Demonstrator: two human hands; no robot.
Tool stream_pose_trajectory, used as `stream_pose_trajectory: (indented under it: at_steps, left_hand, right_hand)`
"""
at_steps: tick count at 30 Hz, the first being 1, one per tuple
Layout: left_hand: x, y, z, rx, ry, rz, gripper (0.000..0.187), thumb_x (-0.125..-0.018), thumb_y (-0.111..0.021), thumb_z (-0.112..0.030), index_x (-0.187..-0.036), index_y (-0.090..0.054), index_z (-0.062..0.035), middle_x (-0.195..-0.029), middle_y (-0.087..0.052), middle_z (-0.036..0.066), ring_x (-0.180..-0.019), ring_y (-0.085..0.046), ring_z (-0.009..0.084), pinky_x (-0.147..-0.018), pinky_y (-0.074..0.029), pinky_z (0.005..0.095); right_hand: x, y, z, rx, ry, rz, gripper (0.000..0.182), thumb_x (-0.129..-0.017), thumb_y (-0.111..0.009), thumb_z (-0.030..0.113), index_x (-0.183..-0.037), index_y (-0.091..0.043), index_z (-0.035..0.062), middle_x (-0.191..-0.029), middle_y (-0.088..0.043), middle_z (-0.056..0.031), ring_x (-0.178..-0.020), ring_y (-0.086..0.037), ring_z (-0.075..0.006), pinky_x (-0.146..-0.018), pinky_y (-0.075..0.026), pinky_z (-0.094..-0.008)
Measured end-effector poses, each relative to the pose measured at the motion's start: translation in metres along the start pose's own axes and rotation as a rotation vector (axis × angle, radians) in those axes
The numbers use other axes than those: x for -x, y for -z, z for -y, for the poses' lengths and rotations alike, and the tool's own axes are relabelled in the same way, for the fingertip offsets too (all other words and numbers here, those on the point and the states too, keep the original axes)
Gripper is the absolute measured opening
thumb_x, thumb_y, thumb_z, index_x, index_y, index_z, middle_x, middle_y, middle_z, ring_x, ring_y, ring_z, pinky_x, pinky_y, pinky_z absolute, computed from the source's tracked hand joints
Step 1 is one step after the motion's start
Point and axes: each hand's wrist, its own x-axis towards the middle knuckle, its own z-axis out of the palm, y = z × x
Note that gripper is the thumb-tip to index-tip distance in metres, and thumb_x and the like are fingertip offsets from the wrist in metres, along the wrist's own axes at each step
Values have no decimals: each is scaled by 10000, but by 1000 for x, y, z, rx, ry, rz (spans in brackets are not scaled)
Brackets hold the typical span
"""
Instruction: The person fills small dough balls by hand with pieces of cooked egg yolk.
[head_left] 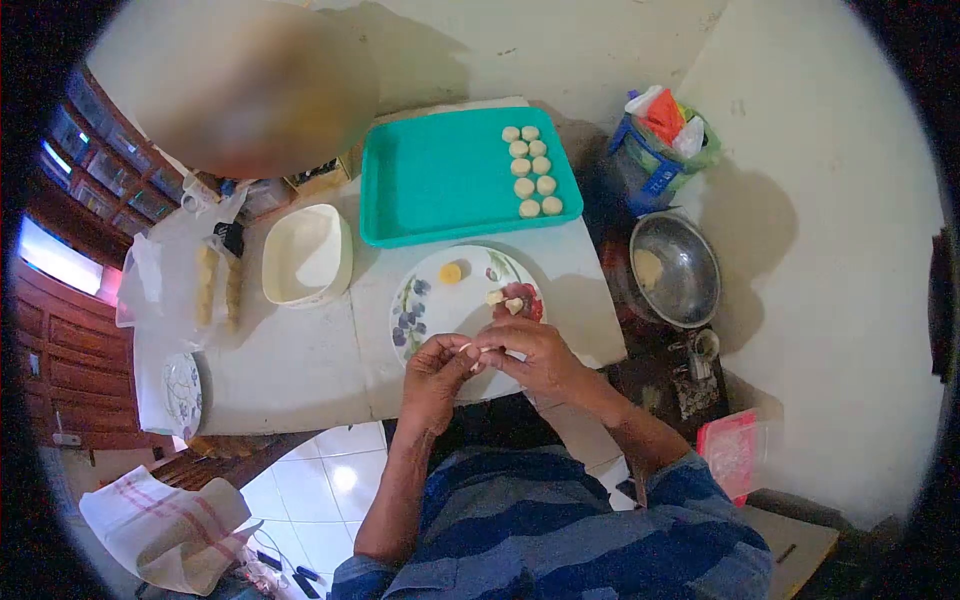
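Note:
Over the near part of a floral plate, my left hand and my right hand meet at the fingertips. Pinched between them is a small pale piece of dough, mostly covered by the fingers. A round yellow piece lies on the far side of the plate. Just beyond my right hand, a few pale dough bits rest on the plate's printed red flower. Past the plate stands a teal tray, with several round pale dough pieces in two columns along its right side.
Left of the plate sits a cream tub. Farther left are a plastic bag with pale contents and another floral plate at the table edge. A metal bowl and a stuffed bag stand to the right.

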Motion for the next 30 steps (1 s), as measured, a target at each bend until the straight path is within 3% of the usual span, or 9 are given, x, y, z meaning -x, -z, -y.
stream_pose_trajectory:
  at_steps: [5, 7, 12, 15, 19, 21, 24, 28, 30]
  left_hand:
    - [5, -11, -9, -7, -6, -71, 300, -950, -713, -65, -1234, -663, 17, -1001, -715, 72, -923, -684, 158, -856, -567, 291]
    - [5, -2, -2, -228, -43, -65, 354, -936, -725, -58, -1274, -667, 32, -1015, -729, 79, -941, -681, 151, -864, -552, 275]
    - [11, -11, -22, -224, 84, -99, 311, -912, -764, -93, -1192, -718, 34, -1037, -746, 96, -933, -683, 134, -872, -539, 258]
    - [13, -9, -21, -332, 13, -34, 269, -911, -774, -113, -1137, -744, 29, -966, -758, 90, -883, -685, 129, -831, -539, 249]
    - [10, -2, -18, -394, 44, -6, 237, -902, -784, -107, -1106, -755, 10, -951, -755, 84, -872, -679, 118, -803, -541, 246]
    - [11, 1, -18, -446, -18, 15, 186, -891, -790, -83, -1058, -767, -4, -938, -755, 72, -853, -665, 99, -776, -533, 242]
    - [12, 1, -25, -615, 22, -29, 146, -886, -786, -53, -1026, -773, -14, -928, -750, 47, -841, -650, 81, -766, -523, 236]
    - [16, 4, -20, -535, -8, -15, 120, -891, -776, -38, -1010, -779, -26, -883, -728, 7, -782, -610, 67, -730, -499, 237]
    - [20, 3, -23, -394, -23, 21, 136, -900, -768, -38, -1035, -776, -28, -910, -717, 7, -781, -597, 69, -727, -492, 237]
  right_hand:
    - [2, -1, -1, 77, 20, 5, 265, -935, -691, 125, -1195, -716, 79, -1079, -707, -112, -1052, -670, -306, -973, -526, -412]
    - [2, 1, -3, 91, 40, 27, 267, -916, -713, 101, -1182, -723, 76, -1092, -706, -114, -1050, -679, -307, -980, -526, -411]
    - [3, 0, 1, 58, 106, 55, 286, -883, -735, 61, -1169, -726, 61, -1113, -693, -110, -1012, -692, -299, -935, -554, -395]
    - [4, 6, -3, 265, 338, 38, 273, -857, -736, 37, -1130, -722, 23, -1084, -690, -92, -955, -699, -233, -817, -593, -337]
    - [10, 9, -6, 260, 306, 61, 260, -834, -750, 39, -1092, -723, 20, -1072, -687, -84, -953, -698, -237, -830, -594, -350]
    - [15, 7, -11, 325, 306, 109, 278, -872, -697, 85, -1147, -718, 45, -1070, -665, -102, -1019, -678, -280, -935, -575, -389]
    - [14, 8, -10, 332, 312, 86, 218, -819, -750, 32, -1035, -719, 20, -1070, -678, -78, -968, -695, -240, -835, -596, -354]
    - [9, 9, -27, 440, 325, 51, 204, -812, -752, 27, -1014, -722, 15, -1056, -675, -79, -981, -693, -242, -841, -595, -357]
    - [9, 11, -49, 481, 163, -36, 195, -855, -689, 24, -1048, -716, 23, -1106, -645, -132, -1098, -668, -312, -896, -586, -410]
